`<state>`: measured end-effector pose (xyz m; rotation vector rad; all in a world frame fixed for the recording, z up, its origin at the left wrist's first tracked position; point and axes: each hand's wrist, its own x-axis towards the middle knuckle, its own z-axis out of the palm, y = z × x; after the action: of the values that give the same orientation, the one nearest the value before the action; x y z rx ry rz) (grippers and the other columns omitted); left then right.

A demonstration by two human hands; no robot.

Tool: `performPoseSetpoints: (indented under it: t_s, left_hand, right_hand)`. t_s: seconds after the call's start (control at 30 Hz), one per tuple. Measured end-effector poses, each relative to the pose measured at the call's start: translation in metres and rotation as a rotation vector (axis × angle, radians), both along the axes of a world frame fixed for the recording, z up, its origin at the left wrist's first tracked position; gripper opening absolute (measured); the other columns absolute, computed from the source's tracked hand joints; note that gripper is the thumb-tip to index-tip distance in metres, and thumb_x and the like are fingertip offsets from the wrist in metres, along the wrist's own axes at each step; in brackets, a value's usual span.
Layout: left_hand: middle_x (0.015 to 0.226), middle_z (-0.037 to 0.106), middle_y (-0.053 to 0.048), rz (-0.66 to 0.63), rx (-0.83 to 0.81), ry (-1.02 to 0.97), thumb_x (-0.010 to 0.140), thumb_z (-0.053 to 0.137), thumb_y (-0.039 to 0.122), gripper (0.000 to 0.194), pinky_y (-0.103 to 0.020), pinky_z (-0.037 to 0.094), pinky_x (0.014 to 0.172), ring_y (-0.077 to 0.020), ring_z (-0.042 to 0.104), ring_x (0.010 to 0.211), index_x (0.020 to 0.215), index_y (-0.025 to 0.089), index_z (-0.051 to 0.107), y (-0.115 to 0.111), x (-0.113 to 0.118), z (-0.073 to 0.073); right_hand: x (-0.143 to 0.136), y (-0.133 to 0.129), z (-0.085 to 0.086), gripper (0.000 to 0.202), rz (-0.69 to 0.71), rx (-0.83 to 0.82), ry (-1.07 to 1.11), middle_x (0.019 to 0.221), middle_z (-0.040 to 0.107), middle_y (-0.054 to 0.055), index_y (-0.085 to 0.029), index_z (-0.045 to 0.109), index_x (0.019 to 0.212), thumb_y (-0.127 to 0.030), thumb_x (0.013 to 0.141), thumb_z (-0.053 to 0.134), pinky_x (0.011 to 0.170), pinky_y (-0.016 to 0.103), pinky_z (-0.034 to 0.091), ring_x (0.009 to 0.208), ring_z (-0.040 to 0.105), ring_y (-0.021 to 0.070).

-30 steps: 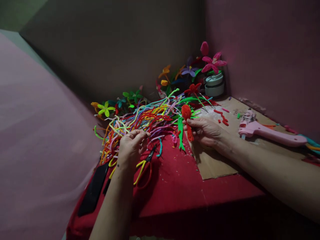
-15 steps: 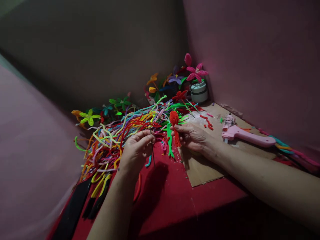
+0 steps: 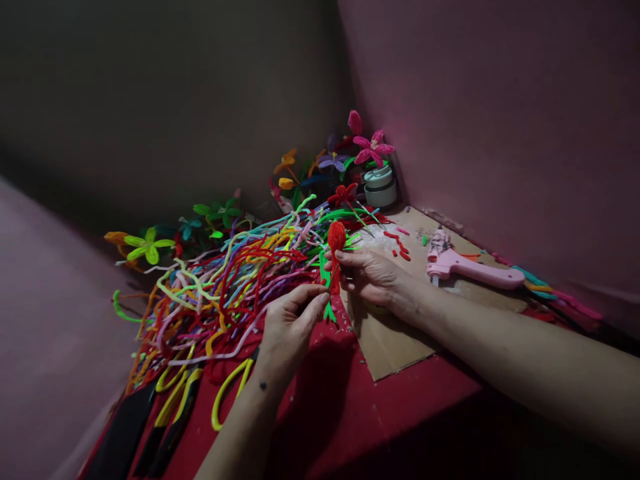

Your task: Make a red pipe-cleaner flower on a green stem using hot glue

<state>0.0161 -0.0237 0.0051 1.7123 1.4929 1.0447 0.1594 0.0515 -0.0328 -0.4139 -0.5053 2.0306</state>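
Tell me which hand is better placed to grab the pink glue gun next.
Probably the right hand: though holding the red bud, it is nearer the glue gun. The left hand is farther away.

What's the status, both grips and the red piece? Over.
Right grip shut on red piece. Left grip pinched near its lower end, contents unclear. Green piece close behind.

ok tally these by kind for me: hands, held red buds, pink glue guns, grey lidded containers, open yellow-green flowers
Hands: 2 (left hand, right hand)
Held red bud: 1
Pink glue gun: 1
Grey lidded container: 1
Open yellow-green flower: 1
Total: 6
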Motion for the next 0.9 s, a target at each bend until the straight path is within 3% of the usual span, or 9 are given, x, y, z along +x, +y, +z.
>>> performPoseSetpoints:
  t_s: [0.2, 0.5, 0.7, 0.9]
  left_hand:
    - [0.063, 0.057, 0.001, 0.030, -0.001, 0.079, 0.076, 0.059, 0.031, 0.019, -0.020, 0.038, 0.055, -0.0098, 0.047, 0.059, 0.080, 0.015, 0.067, 0.000, 0.000, -0.002]
    - [0.062, 0.056, 0.001, 0.062, 0.019, 0.088, 0.078, 0.057, 0.033, 0.020, -0.020, 0.038, 0.055, -0.0104, 0.047, 0.057, 0.079, 0.015, 0.066, -0.001, 0.000, -0.005]
    - [0.067, 0.060, 0.000, 0.048, 0.140, 0.190, 0.081, 0.053, 0.032, 0.017, -0.021, 0.040, 0.057, -0.0116, 0.051, 0.059, 0.086, 0.017, 0.062, -0.001, 0.003, -0.014]
    - [0.071, 0.063, 0.001, 0.066, 0.313, 0.344, 0.081, 0.054, 0.022, 0.005, -0.020, 0.042, 0.060, -0.0104, 0.057, 0.061, 0.085, 0.019, 0.056, -0.003, 0.009, -0.014]
  right_hand:
    - [0.000, 0.000, 0.000, 0.003, 0.030, 0.021, -0.037, 0.061, 0.066, 0.001, -0.014, 0.067, 0.072, -0.012, 0.070, 0.066, 0.049, 0.022, 0.028, 0.051, 0.053, 0.0084]
    - [-0.003, 0.002, -0.005, 0.011, 0.010, 0.114, -0.043, 0.065, 0.068, 0.002, -0.014, 0.068, 0.077, -0.016, 0.066, 0.071, 0.047, 0.022, 0.027, 0.051, 0.050, 0.0088]
    - [-0.004, 0.002, -0.012, 0.012, 0.034, 0.149, -0.005, 0.069, 0.068, 0.003, -0.014, 0.068, 0.083, -0.019, 0.071, 0.068, 0.045, 0.022, 0.028, 0.050, 0.049, 0.0079]
    - [-0.004, -0.001, -0.007, 0.005, 0.036, 0.130, 0.000, 0.064, 0.067, 0.004, -0.013, 0.068, 0.077, -0.015, 0.073, 0.065, 0.046, 0.021, 0.032, 0.050, 0.051, 0.0090]
